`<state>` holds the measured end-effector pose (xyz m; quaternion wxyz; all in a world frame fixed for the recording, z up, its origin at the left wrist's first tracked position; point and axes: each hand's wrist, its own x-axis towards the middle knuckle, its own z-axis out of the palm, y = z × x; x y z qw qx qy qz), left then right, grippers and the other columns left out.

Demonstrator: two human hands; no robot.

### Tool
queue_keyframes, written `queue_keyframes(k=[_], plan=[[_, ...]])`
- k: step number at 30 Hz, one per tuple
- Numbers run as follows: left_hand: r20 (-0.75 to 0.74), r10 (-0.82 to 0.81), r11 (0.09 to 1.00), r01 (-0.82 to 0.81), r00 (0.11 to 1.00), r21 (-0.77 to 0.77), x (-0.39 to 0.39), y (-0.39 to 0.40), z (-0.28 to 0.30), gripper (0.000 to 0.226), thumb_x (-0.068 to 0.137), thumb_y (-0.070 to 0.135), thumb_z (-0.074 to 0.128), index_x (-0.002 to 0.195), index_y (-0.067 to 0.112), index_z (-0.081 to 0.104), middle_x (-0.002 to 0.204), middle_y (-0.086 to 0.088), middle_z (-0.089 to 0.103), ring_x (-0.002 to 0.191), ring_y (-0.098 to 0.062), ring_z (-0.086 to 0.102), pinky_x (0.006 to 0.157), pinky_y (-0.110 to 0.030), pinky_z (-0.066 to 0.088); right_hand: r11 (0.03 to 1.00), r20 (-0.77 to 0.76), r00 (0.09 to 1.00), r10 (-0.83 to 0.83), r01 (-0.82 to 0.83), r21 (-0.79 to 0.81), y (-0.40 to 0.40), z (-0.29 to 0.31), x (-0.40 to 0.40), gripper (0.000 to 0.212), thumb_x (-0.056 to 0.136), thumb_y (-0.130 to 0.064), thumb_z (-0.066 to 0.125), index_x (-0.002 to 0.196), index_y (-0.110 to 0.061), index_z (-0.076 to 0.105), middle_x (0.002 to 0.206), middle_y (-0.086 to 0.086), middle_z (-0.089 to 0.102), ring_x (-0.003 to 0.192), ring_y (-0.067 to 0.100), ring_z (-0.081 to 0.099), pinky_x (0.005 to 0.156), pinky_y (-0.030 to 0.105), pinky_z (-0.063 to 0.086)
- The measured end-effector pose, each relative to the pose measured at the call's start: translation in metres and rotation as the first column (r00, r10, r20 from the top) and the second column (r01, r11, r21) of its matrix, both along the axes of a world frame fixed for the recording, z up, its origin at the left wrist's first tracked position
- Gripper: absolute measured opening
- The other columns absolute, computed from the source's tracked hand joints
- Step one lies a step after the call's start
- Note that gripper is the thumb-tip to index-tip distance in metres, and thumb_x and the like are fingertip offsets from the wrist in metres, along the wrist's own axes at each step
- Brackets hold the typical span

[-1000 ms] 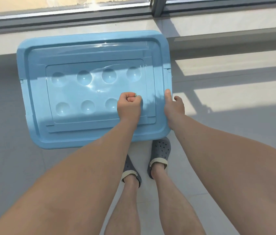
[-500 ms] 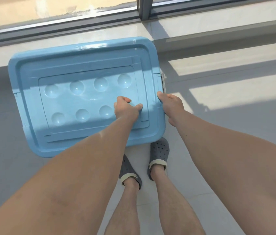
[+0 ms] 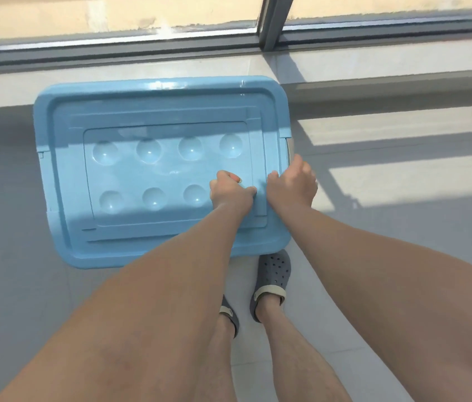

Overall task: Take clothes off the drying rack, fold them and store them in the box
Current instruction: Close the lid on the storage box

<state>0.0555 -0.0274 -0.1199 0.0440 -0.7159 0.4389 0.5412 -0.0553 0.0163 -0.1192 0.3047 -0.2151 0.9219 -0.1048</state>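
Blue box lid [image 3: 159, 169] closed; right hand [image 3: 293, 184] curled over right-end latch, left fist [image 3: 230, 192] pressing beside.

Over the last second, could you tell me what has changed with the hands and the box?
The right hand slid forward along the right edge of the blue lid towards the side latch, fingers now curled over the rim. The left hand loosened from a tight fist but stayed pressed on the lid near that edge. The lid stayed shut on the box, and the feet kept their place on the floor.
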Motion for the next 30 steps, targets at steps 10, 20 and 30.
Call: queue_keyframes(k=[10,20,30], plan=[[0.082,0.563,0.802,-0.519,0.823,-0.296,0.220,-0.084,0.023,0.009,0.090,0.013,0.061,0.098,0.017,0.062,0.096,0.000,0.066,0.090,-0.026,0.063,0.073,-0.025,0.044,0.980,0.511,0.849,0.132,-0.034,-0.197,-0.135,0.057,0.220,0.016,0.090,-0.027,0.050,0.079,-0.031,0.062,0.080,-0.010,0.070,0.075,0.022,0.066,0.079,0.041,0.061],[0.212,0.444,0.895,-0.421,0.871,-0.144,0.349,-0.154,0.003,0.077,0.093,0.068,0.052,0.146,0.013,0.043,0.144,-0.012,0.053,0.131,-0.034,0.053,0.106,-0.039,0.043,0.900,0.591,0.694,0.410,-0.415,-0.137,-0.181,0.022,0.333,0.017,0.089,-0.021,0.048,0.084,-0.017,0.064,0.071,-0.001,0.077,0.066,0.023,0.059,0.068,0.035,0.054],[-0.068,0.415,0.903,-0.420,0.907,-0.088,0.367,-0.145,-0.047,0.072,0.086,0.077,0.057,0.106,0.008,0.066,0.102,-0.006,0.069,0.088,-0.024,0.067,0.075,-0.034,0.051,0.732,0.379,0.658,0.651,-0.676,-0.084,-0.190,-0.014,0.341,0.022,0.100,-0.039,0.059,0.101,-0.017,0.058,0.097,0.003,0.076,0.093,0.022,0.067,0.071,0.033,0.050]])
